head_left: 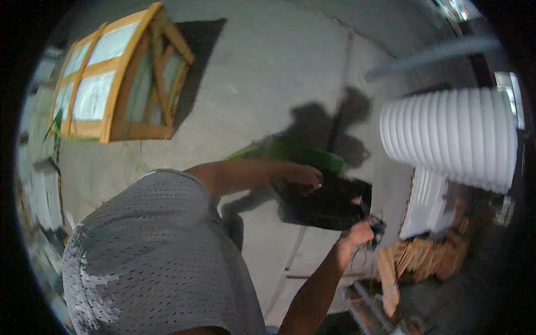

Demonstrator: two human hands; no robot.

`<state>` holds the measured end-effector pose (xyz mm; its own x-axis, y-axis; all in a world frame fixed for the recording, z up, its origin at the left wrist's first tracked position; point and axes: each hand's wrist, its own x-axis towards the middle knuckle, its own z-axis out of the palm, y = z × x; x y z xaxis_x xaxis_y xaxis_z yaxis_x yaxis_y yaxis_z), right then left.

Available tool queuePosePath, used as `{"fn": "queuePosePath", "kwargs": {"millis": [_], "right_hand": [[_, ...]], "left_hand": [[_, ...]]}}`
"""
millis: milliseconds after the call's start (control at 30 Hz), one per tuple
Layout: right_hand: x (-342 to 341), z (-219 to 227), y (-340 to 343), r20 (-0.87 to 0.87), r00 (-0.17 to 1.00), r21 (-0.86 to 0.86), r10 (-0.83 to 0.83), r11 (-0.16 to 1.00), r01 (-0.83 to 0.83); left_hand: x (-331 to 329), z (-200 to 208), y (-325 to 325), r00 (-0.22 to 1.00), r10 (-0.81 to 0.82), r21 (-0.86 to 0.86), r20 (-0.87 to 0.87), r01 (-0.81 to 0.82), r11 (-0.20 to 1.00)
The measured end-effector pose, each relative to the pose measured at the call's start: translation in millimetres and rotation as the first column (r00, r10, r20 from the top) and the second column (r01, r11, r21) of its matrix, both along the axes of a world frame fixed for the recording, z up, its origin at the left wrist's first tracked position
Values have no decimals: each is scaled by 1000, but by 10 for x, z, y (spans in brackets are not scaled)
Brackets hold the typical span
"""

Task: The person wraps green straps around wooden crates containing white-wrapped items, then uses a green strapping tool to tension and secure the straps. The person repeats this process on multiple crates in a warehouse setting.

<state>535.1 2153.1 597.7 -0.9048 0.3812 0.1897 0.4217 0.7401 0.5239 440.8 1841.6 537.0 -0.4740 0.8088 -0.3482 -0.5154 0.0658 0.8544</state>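
Note:
My left hand [307,178] reaches across, its fingers curled over a black open-looking container [312,215]; a small pale spot shows at the fingertips, and I cannot make out what it is. Along the container's far side runs a bright green band or edge [312,154], blurred. At the container's near right corner, my right hand [359,233] is closed around a small dark object [378,230] with thin loops like wire or cord hanging by it. Blur and shadow hide its exact kind.
A wooden crate [106,89] with white-wrapped contents stands at the far left. On the right lies a big roll of white ribbed foam [452,137]. Below it are white sheets [427,204], a pile of wood strips [427,257] and metal bars [365,307].

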Motion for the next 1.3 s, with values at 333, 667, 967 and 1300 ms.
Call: {"fn": "queuePosePath", "kwargs": {"millis": [333,667,967,1300], "right_hand": [[-258,612,-549,109,993,-21,45,999,-43],[-386,-214,-531,-43,970,135,241,963,-234],[-979,-671,-744,-296,919,-305,259,887,-348],[1124,-1966,-2661,-368,367,-677,854,24,-735]], "left_hand": [[1214,724,-1282,798,458,214,391,-563,798],[3857,-30,-1789,483,777,-226,405,-770,596],[4256,-160,-2096,79,971,-432,224,-885,172],[4977,-558,-3074,-178,984,-433,-28,-885,-172]]}}
